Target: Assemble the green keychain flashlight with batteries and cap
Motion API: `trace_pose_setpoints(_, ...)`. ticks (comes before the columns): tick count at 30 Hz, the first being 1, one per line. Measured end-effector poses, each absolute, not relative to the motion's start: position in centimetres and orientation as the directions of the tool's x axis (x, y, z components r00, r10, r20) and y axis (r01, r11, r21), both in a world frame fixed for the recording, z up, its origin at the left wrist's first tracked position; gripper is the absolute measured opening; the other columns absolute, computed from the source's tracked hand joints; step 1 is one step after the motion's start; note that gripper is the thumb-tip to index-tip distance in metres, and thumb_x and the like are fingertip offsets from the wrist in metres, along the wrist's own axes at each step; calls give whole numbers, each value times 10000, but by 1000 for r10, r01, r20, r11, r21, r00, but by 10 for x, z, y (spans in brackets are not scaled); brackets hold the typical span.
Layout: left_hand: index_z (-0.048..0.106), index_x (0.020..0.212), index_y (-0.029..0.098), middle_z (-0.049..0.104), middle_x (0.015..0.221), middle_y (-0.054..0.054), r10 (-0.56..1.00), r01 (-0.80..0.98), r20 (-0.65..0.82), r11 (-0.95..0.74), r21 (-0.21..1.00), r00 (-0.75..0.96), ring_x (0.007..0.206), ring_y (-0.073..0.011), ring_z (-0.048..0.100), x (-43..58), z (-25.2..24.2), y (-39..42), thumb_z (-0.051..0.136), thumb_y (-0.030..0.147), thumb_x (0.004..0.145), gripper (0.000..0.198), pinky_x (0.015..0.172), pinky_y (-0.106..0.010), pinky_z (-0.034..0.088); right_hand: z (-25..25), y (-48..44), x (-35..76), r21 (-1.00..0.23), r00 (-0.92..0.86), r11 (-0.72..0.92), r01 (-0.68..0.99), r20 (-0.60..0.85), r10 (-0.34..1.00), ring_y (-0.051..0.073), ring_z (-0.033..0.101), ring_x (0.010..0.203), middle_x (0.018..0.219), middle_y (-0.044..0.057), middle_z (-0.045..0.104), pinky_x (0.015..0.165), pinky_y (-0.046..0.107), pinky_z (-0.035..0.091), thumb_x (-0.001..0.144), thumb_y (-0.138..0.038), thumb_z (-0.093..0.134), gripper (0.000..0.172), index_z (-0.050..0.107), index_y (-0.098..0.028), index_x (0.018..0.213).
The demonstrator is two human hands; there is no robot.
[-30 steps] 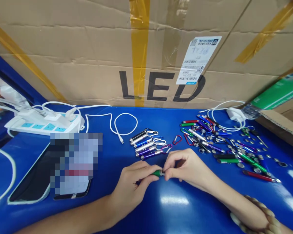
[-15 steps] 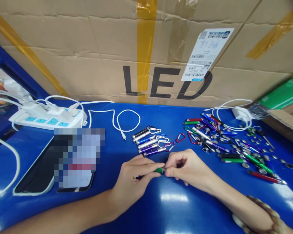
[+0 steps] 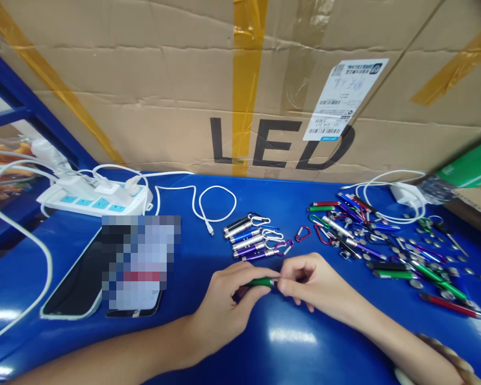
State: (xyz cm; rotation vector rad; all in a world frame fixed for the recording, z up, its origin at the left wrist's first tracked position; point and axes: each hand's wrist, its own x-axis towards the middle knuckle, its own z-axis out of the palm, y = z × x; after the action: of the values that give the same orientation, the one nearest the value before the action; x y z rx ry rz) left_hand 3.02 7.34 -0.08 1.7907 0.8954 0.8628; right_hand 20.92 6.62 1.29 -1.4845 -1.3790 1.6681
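My left hand (image 3: 226,302) is closed round a small green keychain flashlight (image 3: 261,282), its fingers and thumb on either side of the tube. At the tube's right end, my right hand (image 3: 315,282) pinches with thumb and fingertips; a dark and silvery bit shows there, partly hidden by the fingers. Just beyond my hands lies a row of several keychain flashlights with carabiner clips, among them a blue one (image 3: 246,235) and a purple one (image 3: 260,256). A loose red carabiner (image 3: 303,233) rests to the right of the row.
Coloured tubes, clips and button-like discs spread over the table's right side, including a red tube (image 3: 451,306). Two phones, one a dark-screened phone (image 3: 78,283), lie at left below a white power strip (image 3: 92,200) with cables. A large cardboard box (image 3: 164,96) stands behind.
More of the green flashlight's tube shows between my left fingers now. Both hands stay together at it. The whole view has shifted slightly, with things sitting a little farther right and lower.
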Motion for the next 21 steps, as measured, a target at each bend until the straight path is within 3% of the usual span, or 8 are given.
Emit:
trace_pose_setpoints(3, 666, 967, 268, 650, 819, 46, 875, 207, 50, -169, 964, 481, 697, -36, 552, 31, 4, 72, 528, 117, 825, 249, 582, -94, 379, 13, 65, 206, -925, -205, -204, 320, -278, 938, 40, 388, 387, 440, -16, 465, 351, 143, 324, 649, -416, 687, 348, 549, -113, 548)
trace_pose_setpoints(5, 660, 937, 235, 647, 850, 41, 881, 204, -5, -104, 974, 473, 718, -37, 552, 31, 7, 72, 517, 115, 823, 219, 598, -90, 379, 15, 64, 205, -922, -137, -7, 388, -65, 988, 54, 439, 423, 489, -1, 512, 384, 153, 368, 664, -392, 692, 301, 585, -120, 593)
trace_pose_setpoints(7, 648, 899, 201, 640, 829, 32, 883, 210, -40, -67, 975, 467, 700, -39, 543, 31, 8, 72, 507, 130, 825, 174, 599, -95, 375, 17, 62, 207, -859, -116, 223, 461, 190, 975, 64, 490, 463, 593, 16, 579, 419, 160, 416, 675, -346, 705, 227, 628, -133, 686)
trace_pose_setpoints(10, 626, 873, 180, 611, 758, 31, 882, 200, -34, -69, 977, 471, 675, -41, 526, 30, 8, 72, 480, 162, 839, 151, 609, -104, 373, 19, 59, 211, -672, -252, 524, 523, 466, 848, 83, 572, 579, 754, 34, 635, 499, 163, 475, 719, -238, 686, 127, 667, -168, 823)
trace_pose_setpoints(14, 621, 886, 181, 590, 707, 33, 881, 185, -18, -79, 980, 473, 648, -44, 509, 30, 5, 71, 464, 191, 845, 162, 596, -117, 364, 20, 59, 219, -497, -389, 662, 561, 547, 741, 106, 620, 720, 832, 38, 650, 634, 174, 517, 782, -150, 613, 119, 681, -190, 871)
trace_pose_setpoints(21, 631, 858, 171, 586, 686, 24, 866, 199, -43, -66, 978, 499, 617, -53, 487, 31, 5, 71, 455, 214, 842, 182, 566, -136, 347, 18, 61, 225, -464, -459, 694, 550, 527, 716, 108, 625, 755, 894, 45, 637, 674, 180, 528, 803, -154, 587, 138, 689, -205, 881)
